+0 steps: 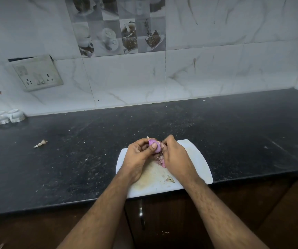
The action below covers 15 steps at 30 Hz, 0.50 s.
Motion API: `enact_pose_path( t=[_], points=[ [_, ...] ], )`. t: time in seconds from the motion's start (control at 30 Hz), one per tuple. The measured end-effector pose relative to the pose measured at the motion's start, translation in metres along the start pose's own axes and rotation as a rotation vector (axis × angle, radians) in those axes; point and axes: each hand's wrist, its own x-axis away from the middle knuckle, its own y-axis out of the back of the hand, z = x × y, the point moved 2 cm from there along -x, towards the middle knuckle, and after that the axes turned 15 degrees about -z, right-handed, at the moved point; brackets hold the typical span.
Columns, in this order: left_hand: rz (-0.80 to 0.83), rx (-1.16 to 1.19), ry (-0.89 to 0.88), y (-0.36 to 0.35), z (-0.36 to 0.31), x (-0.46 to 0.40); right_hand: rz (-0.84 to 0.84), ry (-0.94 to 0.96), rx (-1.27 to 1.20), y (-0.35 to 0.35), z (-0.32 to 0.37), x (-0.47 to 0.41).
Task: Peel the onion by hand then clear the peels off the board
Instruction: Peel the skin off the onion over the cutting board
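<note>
1. We hold the onion (155, 146) between both hands, lifted above the far edge of the white cutting board (196, 159); whether it touches the board is hidden by the hands.
2. Left hand (141, 155): fingers curled round the onion from its 9 o'clock side, thumb (152, 147) pressed flat across the near face. This hand carries the bulb.
3. Right hand (175, 157): closes in from 3 o'clock, fingertips bunched against the onion's right end. We judge it is pinching skin there, but the pinch point itself is hidden from view.
4. Key relation: the onion's long axis appears to run from about 10 o'clock to 4 o'clock, with a dry pointed tip (147, 137) sticking out at the upper left, clear of the left fingers. Both hands are in contact; the right is the free one for pulling.
5. Onion appearance: small, smooth, pale purple, glossy where exposed. We judge most papery skin is already off the visible face.
6. Loose peels (162, 162), pinkish, lie on the board just under the right hand; a brown scrap (170, 180) lies at 6 o'clock on the board.
7. Another dry scrap (40, 143) sits on the dark tabletop (72, 168), well apart at 9 o'clock.
8. Clearing step not yet done.
</note>
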Motion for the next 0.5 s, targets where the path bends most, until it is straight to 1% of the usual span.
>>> enact_pose_path(
  t=[0.17,0.3,0.5],
  points=[
    [-0.003,0.014,0.027,0.001,-0.002,0.001,0.038,0.048,0.123,-0.001,0.006,0.001],
    [-0.012,0.013,0.050,0.002,-0.002,0.000,0.018,0.122,0.246,-0.008,0.004,0.000],
    [-0.021,-0.002,0.060,0.001,-0.002,0.000,0.034,0.071,0.240,-0.010,0.003,-0.002]
  ],
)
